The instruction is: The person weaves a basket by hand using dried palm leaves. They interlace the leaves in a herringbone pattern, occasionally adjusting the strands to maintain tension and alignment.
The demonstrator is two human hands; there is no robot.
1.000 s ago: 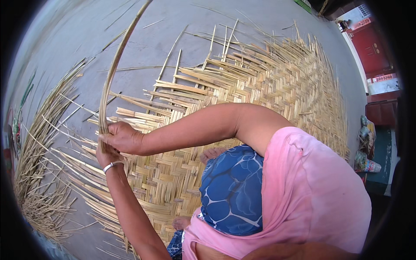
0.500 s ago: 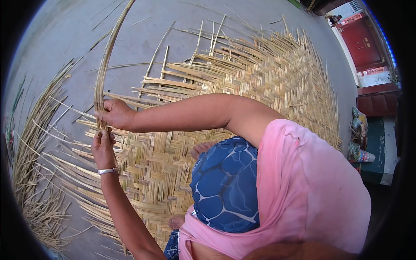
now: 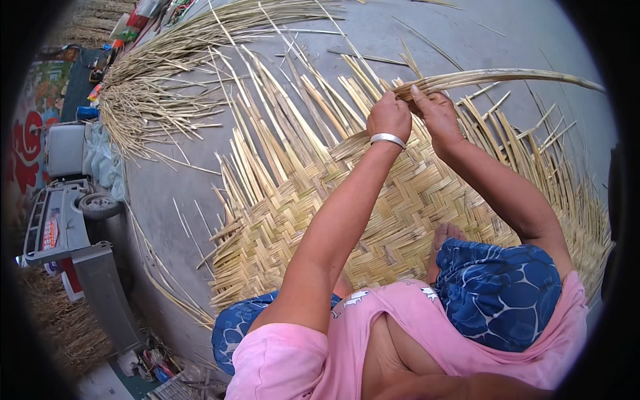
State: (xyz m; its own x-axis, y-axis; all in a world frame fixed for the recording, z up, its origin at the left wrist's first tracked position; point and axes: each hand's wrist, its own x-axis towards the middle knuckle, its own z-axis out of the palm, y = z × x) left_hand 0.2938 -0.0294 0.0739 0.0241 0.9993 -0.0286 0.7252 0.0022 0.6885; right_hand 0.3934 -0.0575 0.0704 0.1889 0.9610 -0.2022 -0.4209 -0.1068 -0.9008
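A long, flat, split-reed strip is pinched between both of my hands over the far part of the woven mat. My left hand, with a silver bangle at the wrist, closes on the strip's left end. Right beside it, my right hand grips the same strip, which bows out far to the right. Beneath my arms lies the mat, in a herringbone weave of pale yellow strips. Unwoven strip ends fan out from its far edge. My fingertips are partly hidden around the strip.
A large heap of loose reed strips lies on the grey concrete floor at the far left. A grey wheeled vehicle stands at the left edge, near stacked dry stalks. My bare foot rests on the mat.
The view has swung round to the left, bringing the reed heap and vehicle into sight. Both hands still hold the strip, which now points right instead of away from me.
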